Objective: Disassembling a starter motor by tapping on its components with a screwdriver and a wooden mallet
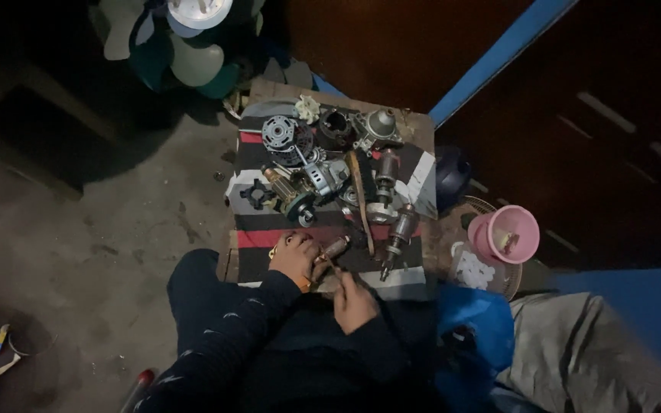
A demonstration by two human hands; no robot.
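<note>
Hands busy: our left hand [293, 257] gripped a small armature [336, 248]; right hand [355, 301] clenched, contents unclear. Motor parts [323, 164] lay far, untouched, on the striped cloth [407, 275].

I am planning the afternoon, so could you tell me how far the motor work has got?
Done: several motors lie stripped on the striped cloth. In hand: the left hand holds a small armature while the right hand works at it. Left: two more armatures lie untouched.

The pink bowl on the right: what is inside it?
The pink bowl holds one small pale object near its middle; too dim to identify. Its wall hides anything lower, and what lies underneath is covered.
</note>
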